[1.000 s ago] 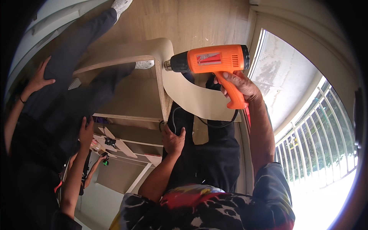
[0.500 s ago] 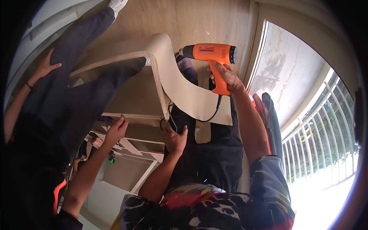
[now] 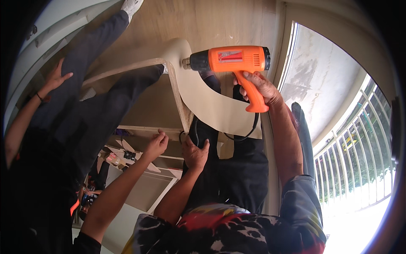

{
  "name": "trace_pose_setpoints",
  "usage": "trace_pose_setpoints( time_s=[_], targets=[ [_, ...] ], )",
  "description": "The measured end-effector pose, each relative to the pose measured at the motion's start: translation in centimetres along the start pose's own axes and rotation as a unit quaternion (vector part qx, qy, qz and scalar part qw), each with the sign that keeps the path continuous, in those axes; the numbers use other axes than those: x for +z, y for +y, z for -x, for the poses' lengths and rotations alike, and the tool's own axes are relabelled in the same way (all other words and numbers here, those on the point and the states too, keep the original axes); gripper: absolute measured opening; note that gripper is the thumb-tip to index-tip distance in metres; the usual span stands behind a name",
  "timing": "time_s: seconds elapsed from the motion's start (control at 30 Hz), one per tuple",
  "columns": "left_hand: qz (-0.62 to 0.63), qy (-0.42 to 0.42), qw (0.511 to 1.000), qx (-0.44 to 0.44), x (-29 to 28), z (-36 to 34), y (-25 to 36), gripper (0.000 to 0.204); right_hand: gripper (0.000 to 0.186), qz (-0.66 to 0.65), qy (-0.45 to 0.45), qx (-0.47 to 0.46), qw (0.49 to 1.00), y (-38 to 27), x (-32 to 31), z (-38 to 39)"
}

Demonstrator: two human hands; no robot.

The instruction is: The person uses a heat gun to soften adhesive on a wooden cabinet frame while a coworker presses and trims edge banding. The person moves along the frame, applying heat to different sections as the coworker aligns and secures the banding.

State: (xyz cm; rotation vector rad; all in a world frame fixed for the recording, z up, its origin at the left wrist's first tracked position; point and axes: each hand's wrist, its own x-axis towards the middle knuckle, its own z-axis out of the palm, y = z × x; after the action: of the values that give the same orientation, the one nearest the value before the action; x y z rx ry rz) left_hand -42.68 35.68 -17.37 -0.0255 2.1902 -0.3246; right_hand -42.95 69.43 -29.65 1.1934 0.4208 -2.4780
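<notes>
the right hand [image 3: 259, 88] has its fingers clamped around the grip of an orange heat gun [image 3: 230, 63], held level with its dark nozzle aimed left, right at the rounded end of a curved beige laminate sheet [image 3: 211, 101]. that sheet wraps a plywood panel [image 3: 179, 101] whose raw edge shows just left of it. a black cord [image 3: 241, 134] hangs from the gun's grip. the left hand [image 3: 195, 153] sits below, fingers curled and pressed against the lower edge of the panel. beside it, a co-worker's hand [image 3: 155, 144] touches the same piece, and another co-worker's hand [image 3: 55, 78] rests far left on the wood. a window railing [image 3: 359, 148] stands to the right.
</notes>
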Motion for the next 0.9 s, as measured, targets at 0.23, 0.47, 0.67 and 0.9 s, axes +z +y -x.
trace_pose_setpoints(
  time_s=[0.23,0.47,0.67,0.9],
  targets=[
    [-0.003,-0.01,1.0,0.005,0.2,-0.1,-0.1,0.088,0.051,0.061,0.089,-0.043,0.993,0.0,-2.0,-6.1],
    [-0.015,0.006,1.0,0.013,0.7,-0.1,-0.6,0.089,0.047,0.031,-0.006,-0.001,0.999,-2.4,0.7,0.2],
    [-0.011,0.0,1.0,0.003,0.8,-0.2,-0.6,0.089,0.047,0.074,-0.031,-0.01,0.997,-6.6,1.3,-0.7],
    [-0.005,0.014,1.0,0.013,0.0,0.8,-0.8,0.09,0.058,0.231,0.058,-0.006,0.971,-9.4,-0.6,-8.9]
  ],
)
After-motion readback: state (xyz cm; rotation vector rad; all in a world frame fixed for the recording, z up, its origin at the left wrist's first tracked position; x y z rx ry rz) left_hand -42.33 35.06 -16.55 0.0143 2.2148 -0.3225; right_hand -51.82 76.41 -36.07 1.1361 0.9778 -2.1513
